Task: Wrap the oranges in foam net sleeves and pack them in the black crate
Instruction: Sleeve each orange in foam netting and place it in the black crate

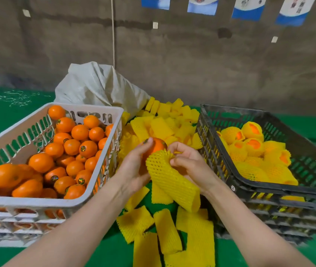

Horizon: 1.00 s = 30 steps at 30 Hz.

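My left hand (134, 166) grips a bare orange (156, 146) at the centre. My right hand (189, 162) pinches the open end of a yellow foam net sleeve (170, 180), whose mouth touches the orange's lower side; the rest of the sleeve hangs down toward me. On the right stands the black crate (249, 187), holding several oranges wrapped in yellow sleeves (253, 149). A white crate (87, 110) on the left is full of bare oranges (72, 149).
Loose yellow sleeves (164, 234) lie scattered over the green table between the crates, piled higher at the back (166, 122). A white woven sack (99, 85) sits behind them. Both crates rest on stacked crates. A grey wall closes the back.
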Motion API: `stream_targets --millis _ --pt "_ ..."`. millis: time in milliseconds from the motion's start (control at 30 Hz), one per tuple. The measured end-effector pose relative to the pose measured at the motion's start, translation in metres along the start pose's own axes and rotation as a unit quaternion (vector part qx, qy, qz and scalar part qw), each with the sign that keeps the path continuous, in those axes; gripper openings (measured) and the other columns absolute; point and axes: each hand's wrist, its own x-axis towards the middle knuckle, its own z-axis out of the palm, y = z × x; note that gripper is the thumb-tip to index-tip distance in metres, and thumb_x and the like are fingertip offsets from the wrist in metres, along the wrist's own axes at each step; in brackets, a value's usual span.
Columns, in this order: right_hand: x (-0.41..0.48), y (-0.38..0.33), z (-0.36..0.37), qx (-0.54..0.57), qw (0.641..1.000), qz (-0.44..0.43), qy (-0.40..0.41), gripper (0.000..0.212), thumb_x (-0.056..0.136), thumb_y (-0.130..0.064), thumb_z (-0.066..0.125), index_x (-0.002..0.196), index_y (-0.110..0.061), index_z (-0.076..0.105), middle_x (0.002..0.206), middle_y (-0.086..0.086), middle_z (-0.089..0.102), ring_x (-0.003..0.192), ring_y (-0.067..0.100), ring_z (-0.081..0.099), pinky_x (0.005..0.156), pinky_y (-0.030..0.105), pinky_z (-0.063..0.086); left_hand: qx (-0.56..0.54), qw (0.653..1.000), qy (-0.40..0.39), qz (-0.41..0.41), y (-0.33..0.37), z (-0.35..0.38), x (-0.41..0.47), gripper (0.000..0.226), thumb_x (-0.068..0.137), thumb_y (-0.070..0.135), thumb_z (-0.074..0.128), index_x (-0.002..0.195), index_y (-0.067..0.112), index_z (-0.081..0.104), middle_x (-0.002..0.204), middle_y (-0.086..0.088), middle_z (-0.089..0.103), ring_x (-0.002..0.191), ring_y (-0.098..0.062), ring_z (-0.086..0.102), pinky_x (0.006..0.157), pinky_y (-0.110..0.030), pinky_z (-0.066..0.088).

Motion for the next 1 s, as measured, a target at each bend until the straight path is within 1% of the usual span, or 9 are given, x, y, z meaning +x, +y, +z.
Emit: stream_targets --millis 167,333,400,500,633,667,767,867,1000 --pt "0.003 0.004 -0.013 -0.118 0.992 0.015 0.041 0.032 0.087 0.019 0.040 0.077 -0.011 0.045 0.065 0.003 0.046 0.048 -0.001 0.045 0.052 0.018 0.032 0.021 0.997 0.042 0.063 -0.021 0.010 0.007 0.035 0.087 0.018 0.062 0.121 0.025 0.059 0.085 -0.006 0.066 0.069 -0.019 0.066 0.054 -0.030 0.051" --pt "0.005 0.015 -0.016 -0.254 0.952 -0.053 0.165 0.034 0.086 0.012 0.049 0.076 -0.020 0.046 0.067 -0.002 0.045 0.047 -0.003 0.042 0.050 0.012 0.027 0.013 0.995 0.029 0.099 -0.028 0.011 0.008 0.023 0.089 0.022 0.058 0.112 0.025 0.060 0.095 -0.008 0.068 0.084 -0.022 0.064 0.068 -0.034 0.051" --pt "0.005 0.019 -0.015 -0.263 0.940 -0.083 0.199 0.036 0.087 0.012 0.049 0.076 -0.021 0.044 0.071 -0.005 0.045 0.057 -0.001 0.042 0.054 0.010 0.030 0.048 0.992 -0.004 0.114 -0.029 0.008 0.005 0.039 0.081 0.032 0.062 0.119 0.024 0.056 0.100 -0.004 0.071 0.089 -0.019 0.067 0.073 -0.033 0.054" --pt "0.003 0.021 -0.015 -0.246 0.939 -0.085 0.223 0.031 0.088 0.009 0.049 0.077 -0.020 0.044 0.072 0.001 0.045 0.056 0.009 0.037 0.050 0.015 0.029 0.140 0.976 -0.041 0.163 -0.029 -0.001 0.001 0.060 0.071 0.018 0.068 0.128 0.024 0.050 0.111 -0.005 0.067 0.090 -0.014 0.068 0.070 -0.025 0.056" --pt "-0.006 0.026 -0.007 -0.184 0.957 -0.050 0.221 0.011 0.092 -0.019 0.055 0.082 -0.024 0.053 0.068 -0.003 0.050 0.060 0.010 0.044 0.058 0.027 0.036 0.168 0.962 -0.039 0.211 -0.023 -0.009 0.001 0.055 0.076 0.027 0.065 0.130 0.030 0.051 0.112 0.009 0.068 0.096 -0.008 0.067 0.070 -0.020 0.054" --pt "-0.008 0.025 -0.003 -0.179 0.959 -0.057 0.212 0.018 0.092 -0.032 0.054 0.075 -0.028 0.054 0.066 -0.009 0.049 0.063 0.008 0.044 0.060 0.027 0.035 0.163 0.962 -0.032 0.217 -0.023 -0.009 0.002 0.051 0.078 0.031 0.062 0.128 0.029 0.052 0.107 0.013 0.069 0.094 -0.006 0.067 0.069 -0.019 0.054" --pt "-0.008 0.022 0.008 -0.245 0.941 -0.108 0.206 0.042 0.079 -0.056 0.046 0.056 -0.022 0.047 0.054 -0.009 0.036 0.054 0.006 0.034 0.053 0.029 0.027 0.059 0.984 -0.039 0.162 -0.028 -0.005 0.006 0.045 0.079 0.043 0.055 0.116 0.017 0.058 0.097 -0.006 0.069 0.087 -0.018 0.067 0.071 -0.031 0.055" --pt "-0.006 0.015 0.009 -0.281 0.911 -0.175 0.245 0.047 0.081 -0.052 0.046 0.067 -0.007 0.046 0.058 0.002 0.036 0.055 0.009 0.034 0.053 0.031 0.030 0.042 0.990 -0.039 0.126 -0.033 -0.004 0.008 0.043 0.077 0.049 0.051 0.098 0.014 0.065 0.085 -0.008 0.072 0.076 -0.018 0.070 0.067 -0.031 0.056" --pt "0.004 0.001 -0.003 -0.257 0.910 -0.197 0.260 0.033 0.093 -0.030 0.050 0.064 -0.015 0.044 0.060 -0.002 0.037 0.055 0.001 0.035 0.053 0.017 0.031 0.006 0.995 -0.031 0.100 -0.033 -0.003 0.008 0.042 0.071 0.049 0.057 0.091 0.016 0.074 0.098 -0.011 0.073 0.088 -0.023 0.070 0.089 -0.042 0.049"
